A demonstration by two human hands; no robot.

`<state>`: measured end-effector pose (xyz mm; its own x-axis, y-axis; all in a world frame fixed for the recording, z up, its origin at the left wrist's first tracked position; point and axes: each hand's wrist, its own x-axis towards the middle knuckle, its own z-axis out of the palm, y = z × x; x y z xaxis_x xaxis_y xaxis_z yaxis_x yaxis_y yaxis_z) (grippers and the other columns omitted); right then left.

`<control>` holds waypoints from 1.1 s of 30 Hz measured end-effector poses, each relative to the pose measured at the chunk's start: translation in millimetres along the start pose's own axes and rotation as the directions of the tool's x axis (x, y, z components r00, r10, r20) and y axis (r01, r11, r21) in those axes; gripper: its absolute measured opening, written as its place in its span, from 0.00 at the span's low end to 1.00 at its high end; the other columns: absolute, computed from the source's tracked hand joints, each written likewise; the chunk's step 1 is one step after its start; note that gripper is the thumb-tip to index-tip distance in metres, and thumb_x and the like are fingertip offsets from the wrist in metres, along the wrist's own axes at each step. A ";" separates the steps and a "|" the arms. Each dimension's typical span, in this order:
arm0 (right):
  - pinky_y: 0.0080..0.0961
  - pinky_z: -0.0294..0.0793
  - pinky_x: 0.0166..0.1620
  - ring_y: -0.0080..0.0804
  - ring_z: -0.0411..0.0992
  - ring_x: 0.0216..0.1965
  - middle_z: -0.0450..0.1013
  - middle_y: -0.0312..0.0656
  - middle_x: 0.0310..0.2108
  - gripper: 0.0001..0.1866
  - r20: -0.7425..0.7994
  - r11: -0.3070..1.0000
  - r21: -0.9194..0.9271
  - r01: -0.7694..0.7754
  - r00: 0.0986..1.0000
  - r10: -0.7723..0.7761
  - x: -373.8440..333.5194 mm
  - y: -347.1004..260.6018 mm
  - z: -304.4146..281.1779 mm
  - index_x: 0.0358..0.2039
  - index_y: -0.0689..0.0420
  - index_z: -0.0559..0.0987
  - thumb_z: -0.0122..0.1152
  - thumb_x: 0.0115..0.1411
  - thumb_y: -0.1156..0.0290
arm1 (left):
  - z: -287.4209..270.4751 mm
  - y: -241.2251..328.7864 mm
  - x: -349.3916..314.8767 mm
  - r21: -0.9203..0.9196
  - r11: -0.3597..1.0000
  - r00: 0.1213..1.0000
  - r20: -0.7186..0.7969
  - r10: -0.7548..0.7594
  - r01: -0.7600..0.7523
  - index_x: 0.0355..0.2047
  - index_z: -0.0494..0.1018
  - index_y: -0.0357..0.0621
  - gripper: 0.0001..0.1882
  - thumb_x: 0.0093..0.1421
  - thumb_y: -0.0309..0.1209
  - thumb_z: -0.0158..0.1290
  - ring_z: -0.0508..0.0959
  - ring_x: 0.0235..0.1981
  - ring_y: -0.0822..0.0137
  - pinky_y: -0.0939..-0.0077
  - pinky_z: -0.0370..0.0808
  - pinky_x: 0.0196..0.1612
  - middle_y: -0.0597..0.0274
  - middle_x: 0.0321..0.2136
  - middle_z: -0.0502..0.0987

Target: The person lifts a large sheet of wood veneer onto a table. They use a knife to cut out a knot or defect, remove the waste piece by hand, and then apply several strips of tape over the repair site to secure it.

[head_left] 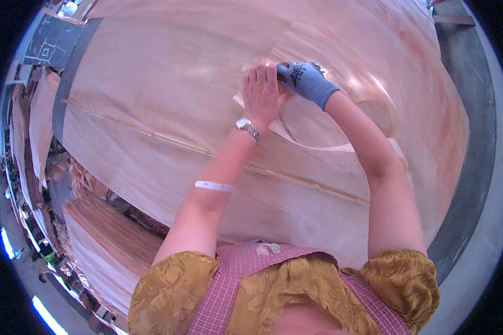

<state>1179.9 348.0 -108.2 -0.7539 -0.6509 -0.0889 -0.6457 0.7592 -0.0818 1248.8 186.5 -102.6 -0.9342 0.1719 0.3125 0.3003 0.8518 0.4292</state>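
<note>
A broad sheet of pale pinkish wood veneer point(167, 67) lies spread out in front of me. My left hand point(261, 92), bare with a watch at its wrist, rests on it with the fingers stretched forward. Right beside it, my right hand point(306, 81) wears a blue-grey glove and is closed. Something dark peeks out at the glove's edge, too hidden to name. Under and right of the hands, a loose veneer piece point(318, 125) with a curved edge curls up and catches the light.
A thin bamboo stick point(179, 140) lies slantwise across the sheet, passing under my left forearm. At the lower left is a stack of veneer sheets point(114, 226), with torn scraps beside it. A dark grey edge point(469, 162) runs along the right.
</note>
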 end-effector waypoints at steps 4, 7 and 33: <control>0.40 0.77 0.29 0.45 0.79 0.30 0.78 0.44 0.31 0.08 -0.120 0.995 0.070 0.071 0.991 -0.062 -12.1 32.8 11.5 0.41 0.47 0.75 0.50 0.62 0.66 | 12.2 1.6 17.5 -0.002 1.000 0.947 0.319 0.021 -0.021 0.64 0.55 0.42 0.51 0.45 0.46 0.67 0.65 0.59 0.51 0.55 0.64 0.61 0.49 0.57 0.65; 0.43 0.75 0.26 0.46 0.78 0.26 0.78 0.46 0.30 0.12 0.042 0.999 -0.038 -0.019 0.999 0.020 -60.2 56.0 1.0 0.47 0.48 0.72 0.48 0.64 0.66 | 15.6 -5.0 16.2 0.075 0.993 0.944 0.324 0.059 -0.088 0.67 0.52 0.52 0.52 0.45 0.47 0.67 0.64 0.60 0.49 0.53 0.68 0.58 0.48 0.59 0.64; 0.51 0.77 0.29 0.50 0.80 0.33 0.79 0.55 0.33 0.17 0.284 0.706 -0.143 -0.694 0.654 0.701 -279.8 -68.2 2.2 0.52 0.59 0.66 0.46 0.62 0.71 | 21.8 92.7 -28.3 0.103 0.992 0.806 0.592 -0.001 -0.074 0.67 0.56 0.65 0.41 0.54 0.50 0.59 0.47 0.70 0.47 0.40 0.47 0.67 0.59 0.71 0.47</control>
<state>1435.2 478.4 -79.9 -0.9116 0.1047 -0.3975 0.0501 0.9881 0.1454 1298.9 271.4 -90.1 -0.8671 0.4303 -0.2508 0.3472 0.8833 0.3151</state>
